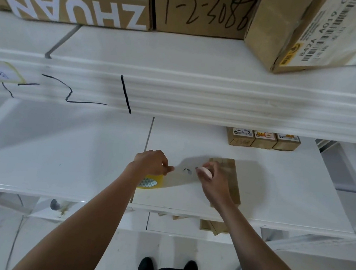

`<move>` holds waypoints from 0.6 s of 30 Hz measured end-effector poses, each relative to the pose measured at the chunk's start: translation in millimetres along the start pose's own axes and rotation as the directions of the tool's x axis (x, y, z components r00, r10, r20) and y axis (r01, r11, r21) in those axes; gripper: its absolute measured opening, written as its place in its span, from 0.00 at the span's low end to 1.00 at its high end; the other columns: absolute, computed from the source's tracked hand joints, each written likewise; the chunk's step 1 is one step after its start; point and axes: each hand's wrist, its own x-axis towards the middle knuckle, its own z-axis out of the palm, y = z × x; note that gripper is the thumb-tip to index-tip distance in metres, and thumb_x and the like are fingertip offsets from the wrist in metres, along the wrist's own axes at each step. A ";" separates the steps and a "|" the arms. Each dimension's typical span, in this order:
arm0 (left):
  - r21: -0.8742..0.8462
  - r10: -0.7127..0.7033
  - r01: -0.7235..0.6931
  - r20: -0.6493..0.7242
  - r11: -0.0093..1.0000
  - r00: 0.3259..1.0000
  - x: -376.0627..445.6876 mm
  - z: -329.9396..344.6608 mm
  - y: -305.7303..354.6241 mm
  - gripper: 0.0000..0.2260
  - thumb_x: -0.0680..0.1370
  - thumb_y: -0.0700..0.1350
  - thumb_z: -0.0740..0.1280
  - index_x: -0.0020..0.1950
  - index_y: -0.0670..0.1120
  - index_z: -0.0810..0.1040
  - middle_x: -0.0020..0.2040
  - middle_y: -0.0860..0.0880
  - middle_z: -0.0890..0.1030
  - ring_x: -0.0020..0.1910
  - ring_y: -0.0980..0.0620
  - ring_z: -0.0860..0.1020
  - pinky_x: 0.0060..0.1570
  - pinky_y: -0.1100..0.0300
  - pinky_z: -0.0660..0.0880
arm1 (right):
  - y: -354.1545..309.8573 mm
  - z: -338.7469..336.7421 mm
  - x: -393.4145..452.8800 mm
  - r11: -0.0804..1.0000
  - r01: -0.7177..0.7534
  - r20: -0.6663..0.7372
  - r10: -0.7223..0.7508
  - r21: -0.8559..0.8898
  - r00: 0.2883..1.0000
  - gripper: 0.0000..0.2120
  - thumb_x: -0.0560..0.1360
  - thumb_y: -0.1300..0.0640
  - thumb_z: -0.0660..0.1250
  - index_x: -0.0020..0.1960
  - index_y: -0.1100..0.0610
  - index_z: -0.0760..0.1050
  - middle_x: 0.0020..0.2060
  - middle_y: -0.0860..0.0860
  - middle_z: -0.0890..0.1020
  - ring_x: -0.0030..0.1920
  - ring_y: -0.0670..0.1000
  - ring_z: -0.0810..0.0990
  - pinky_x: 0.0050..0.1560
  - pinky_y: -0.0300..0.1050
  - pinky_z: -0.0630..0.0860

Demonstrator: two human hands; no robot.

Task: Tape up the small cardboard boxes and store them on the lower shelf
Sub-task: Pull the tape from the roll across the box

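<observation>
From the head camera, the only view I have, I am looking down over a white shelf (57, 153) that serves as the work surface, with both forearms reaching in from below. My left hand (152, 162) grips the roll of clear tape (151, 182), fingers curled over its top so the roll hangs under the palm; I judge it is held back there to keep tension on the strip. A stretch of tape (184, 176) runs from the roll across to my right hand (213, 180), which pinches a small pale object (204, 172) at the far end of the strip, its grip pressed together around it. I cannot tell whether that object is a cutter or something else, but held where the strip meets the cardboard it looks placed to cut or press down the tape. The small cardboard box (232, 182) lies flat on the shelf just under and beyond the right hand, partly hidden by it, so I cannot see whether its seam is already covered. Three small taped boxes (262, 139) stand in a row at the back right of this same shelf, touching one another. More cardboard (213, 226) shows on the lower shelf (182, 230) beneath the front edge, which is presumably where finished boxes go. Large cartons (202, 9) sit on the shelf above.
</observation>
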 end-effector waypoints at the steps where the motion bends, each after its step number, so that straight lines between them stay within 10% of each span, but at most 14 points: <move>1: -0.009 -0.013 0.013 0.006 1.000 1.000 -0.2 -0.5 0.6 0.21 0.76 0.70 0.62 0.35 0.56 0.81 0.39 0.60 0.79 0.43 0.54 0.77 0.43 0.56 0.69 | 0.1 0.1 -0.6 0.999 0.032 0.007 -0.032 -0.025 0.999 0.09 0.79 0.47 0.69 0.53 0.51 0.74 0.45 0.45 0.80 0.44 0.43 0.79 0.38 0.31 0.71; 9: -0.015 -0.043 0.043 -0.025 0.999 0.999 -1.2 -1.1 5.2 0.20 0.74 0.69 0.65 0.37 0.55 0.84 0.41 0.57 0.81 0.46 0.52 0.79 0.46 0.55 0.71 | 2.3 0.2 -8.1 0.964 0.197 0.114 -0.179 -0.177 0.977 0.17 0.83 0.44 0.59 0.58 0.55 0.78 0.45 0.40 0.80 0.47 0.31 0.77 0.44 0.23 0.69; 18: -0.056 -0.064 0.063 -0.017 0.996 0.998 -1.5 -2.1 4.5 0.20 0.73 0.69 0.67 0.34 0.54 0.83 0.39 0.58 0.81 0.44 0.54 0.78 0.45 0.55 0.70 | 5.8 -2.3 -6.4 0.972 0.170 0.105 -0.155 -0.164 0.982 0.08 0.82 0.51 0.63 0.60 0.51 0.70 0.45 0.45 0.80 0.44 0.41 0.79 0.37 0.28 0.70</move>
